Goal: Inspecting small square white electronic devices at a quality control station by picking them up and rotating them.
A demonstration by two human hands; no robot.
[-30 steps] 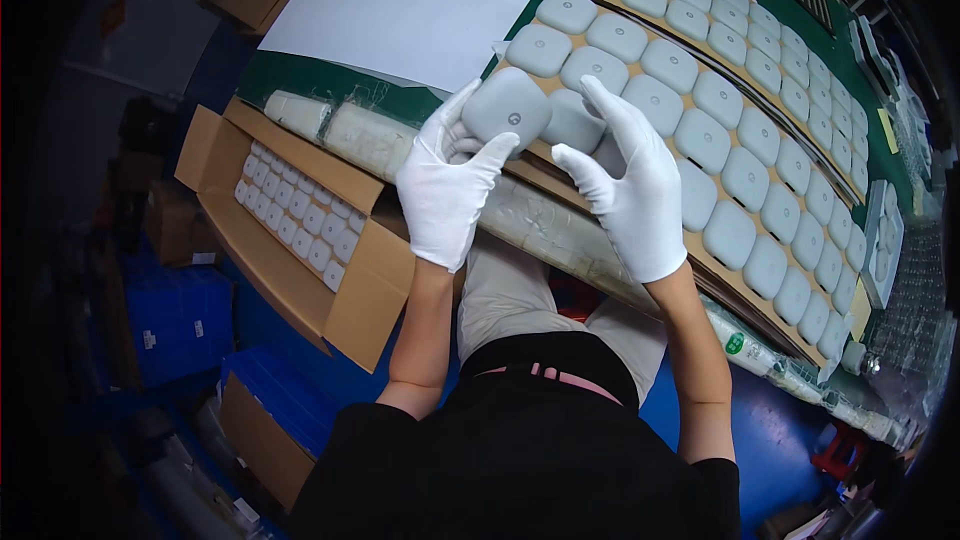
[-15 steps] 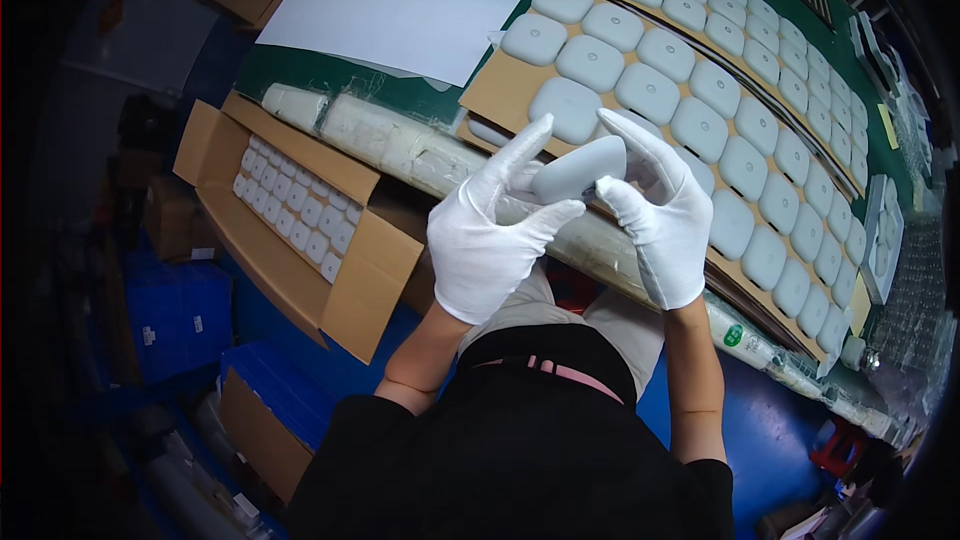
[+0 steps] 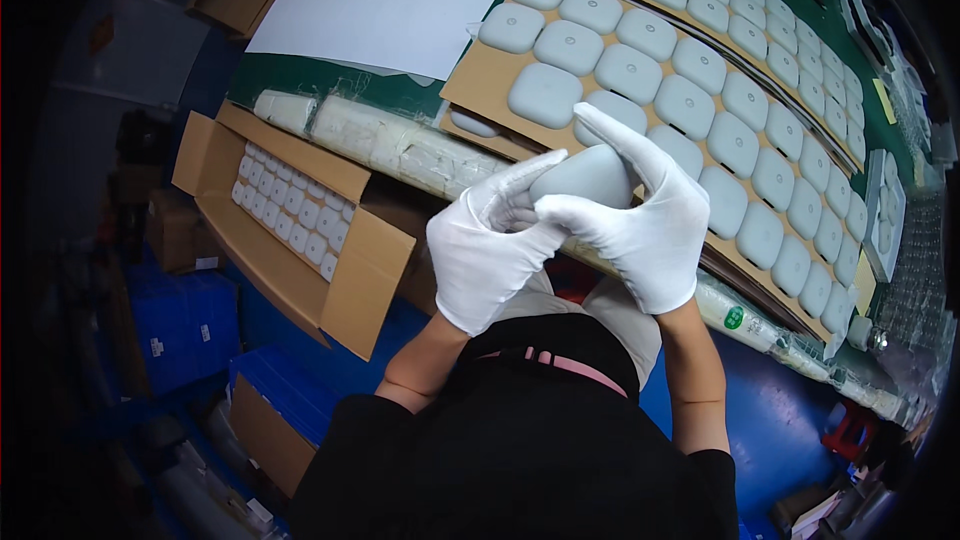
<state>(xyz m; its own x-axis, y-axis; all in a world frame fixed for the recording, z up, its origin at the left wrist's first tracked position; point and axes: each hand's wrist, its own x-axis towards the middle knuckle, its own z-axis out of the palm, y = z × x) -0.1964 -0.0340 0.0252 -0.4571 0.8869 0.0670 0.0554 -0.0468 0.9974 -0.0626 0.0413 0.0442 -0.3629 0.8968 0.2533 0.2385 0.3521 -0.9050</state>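
Thumbs point(image 3: 570, 212) drawn closer, left hand point(image 3: 492, 252) and right hand point(image 3: 655, 235) hold a grey case point(image 3: 583, 180), fingers point(image 3: 612, 132) half-curled.

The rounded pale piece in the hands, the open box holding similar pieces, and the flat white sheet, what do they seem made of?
Rounded pale piece: probably moulded plastic, matte; its colour is even, without sharp glints.
Open box: looks like cardboard, dull brown, with stiff folded flaps.
White sheet: smooth, thin; paper or plastic, I can't tell which.
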